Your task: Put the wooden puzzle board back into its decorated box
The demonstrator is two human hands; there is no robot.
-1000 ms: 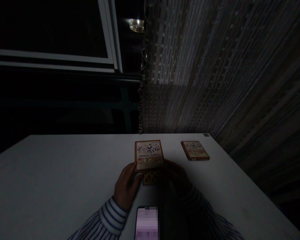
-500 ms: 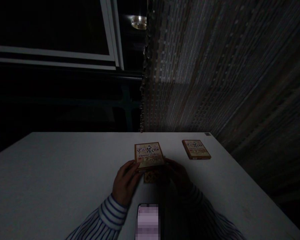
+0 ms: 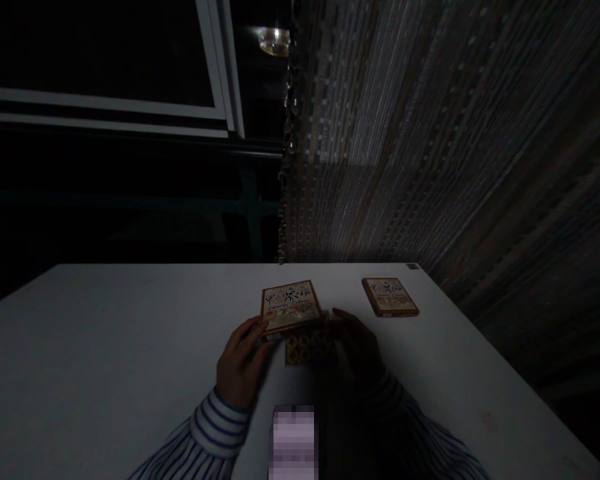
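A: Biggest first: a bead-string curtain (image 3: 370, 133) fills the right side, and below it stretches the white table (image 3: 130, 347), everything in deep gloom.

B: And near the middle, two bare hands at work! The left hand (image 3: 237, 367) grips the Chinese chess cover (image 3: 290, 307) at its lower-left corner. The right hand (image 3: 360, 347) is by the opposite edge, fingers extended; in this shadow I can't tell whether it's gripping.

A: Second Chinese chess box (image 3: 391, 297), flat on the table, well off to the right. Then the phone (image 3: 294, 440), nearest the wearer, and the small tray of round pieces (image 3: 305, 350), just this side of the cover.

B: (Rounded yellowish shapes, anyway; it's too dark to swear to more.) So where's the danger?

A: That tilt! The cover slopes, left edge lower, and if the left hand carries it alone, a loose corner hold could let it twist and drop. A low edge might also catch the tray and scatter its contents.

B: And the position?

A: Cover between the hands, beyond the wrists, left fingers touching it, right fingertips right beside its far corner. The tray sits between them too, partly hidden beneath the cover.
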